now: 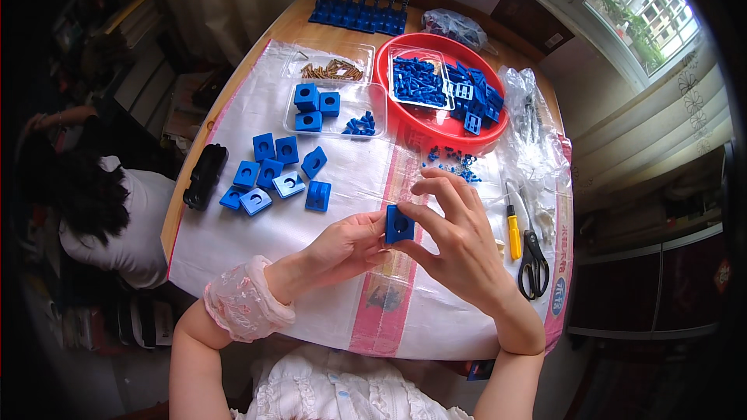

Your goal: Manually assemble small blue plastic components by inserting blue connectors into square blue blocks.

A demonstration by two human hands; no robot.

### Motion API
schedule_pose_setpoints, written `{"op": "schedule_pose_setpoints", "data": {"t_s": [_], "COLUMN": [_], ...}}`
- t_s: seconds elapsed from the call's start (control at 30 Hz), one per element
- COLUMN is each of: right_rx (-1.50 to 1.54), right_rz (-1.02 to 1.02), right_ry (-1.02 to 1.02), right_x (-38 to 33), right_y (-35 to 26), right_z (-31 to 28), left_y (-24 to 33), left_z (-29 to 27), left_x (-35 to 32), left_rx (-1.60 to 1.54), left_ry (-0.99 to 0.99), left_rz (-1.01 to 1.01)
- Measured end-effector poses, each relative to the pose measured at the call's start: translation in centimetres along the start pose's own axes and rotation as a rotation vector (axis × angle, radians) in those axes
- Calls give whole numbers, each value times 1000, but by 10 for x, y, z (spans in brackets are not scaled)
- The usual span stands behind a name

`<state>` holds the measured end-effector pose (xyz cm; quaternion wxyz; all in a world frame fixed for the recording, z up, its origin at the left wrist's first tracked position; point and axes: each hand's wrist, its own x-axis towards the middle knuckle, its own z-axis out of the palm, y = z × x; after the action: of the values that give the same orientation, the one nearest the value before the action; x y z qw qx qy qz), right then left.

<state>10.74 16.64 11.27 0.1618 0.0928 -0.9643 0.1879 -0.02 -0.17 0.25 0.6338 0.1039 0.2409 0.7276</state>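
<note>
Between my two hands, above the covered table, is a blue square plastic block with a round hole in its face. My left hand grips it by its left side, fingers closed. My right hand pinches its right side with the thumb and index finger, the other fingers raised. Left of my hands, several similar blue blocks lie loose on the sheet. More blue blocks sit in a clear plastic tray, beside a small heap of blue pieces.
A red round basin holds blue parts; brass-coloured pins fill another clear tray. At right lie a yellow-handled screwdriver, black scissors and plastic bags. A black case rests by the left edge. Another person is at left.
</note>
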Motion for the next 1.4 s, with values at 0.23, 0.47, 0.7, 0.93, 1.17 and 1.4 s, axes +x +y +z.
{"op": "schedule_pose_setpoints", "data": {"t_s": [0.23,0.47,0.7,0.93,1.17,1.4], "right_rx": [-8,-17,-17,-13,-29,-27], "right_rz": [-2,0,-5,-6,-11,-10], "right_ry": [-6,-7,-3,7,2,5], "right_x": [0,0,0,-1,0,0], "right_y": [-1,-1,0,0,-1,-1], "right_z": [0,0,2,3,2,2], "left_y": [0,1,2,2,2,5], "left_z": [-3,1,4,0,0,12], "left_x": [-1,-1,-3,-2,-2,-3], "left_rx": [-2,9,15,39,46,-1], "left_ry": [-29,13,10,-5,0,30], "left_rz": [6,-8,2,1,-1,3]}}
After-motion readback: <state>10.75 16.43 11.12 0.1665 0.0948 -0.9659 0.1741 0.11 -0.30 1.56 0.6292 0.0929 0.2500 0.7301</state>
